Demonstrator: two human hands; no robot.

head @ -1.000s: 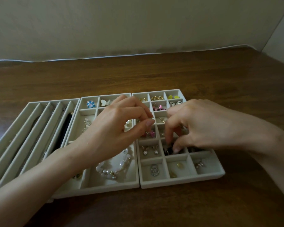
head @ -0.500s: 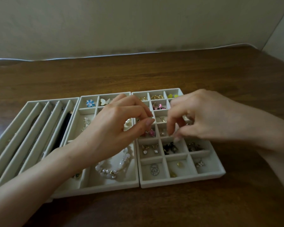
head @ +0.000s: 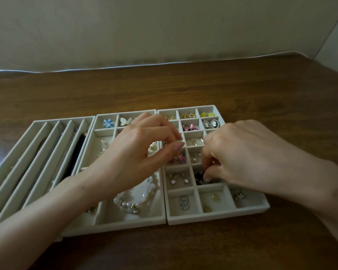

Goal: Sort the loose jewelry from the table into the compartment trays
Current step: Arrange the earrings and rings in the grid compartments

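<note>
Right hand [head: 248, 152] touches black earrings [head: 199, 177] in the right tray [head: 213, 219]; left hand [head: 137, 152] hovers, thumb meeting forefinger.

Beige wall [head: 164, 26] behind; paler panel [head: 337, 38] far right

Single view: a wide-angle camera worn on the person's head, facing forward and down, close over the wooden table [head: 183, 84]. The compartment trays [head: 219, 218] fill the lower centre; the wall [head: 164, 26] runs across at 12 o'clock. The left hand [head: 137, 152] is framed with its arm at 7 o'clock, the right hand [head: 248, 152] with its arm at 4 o'clock.
</note>
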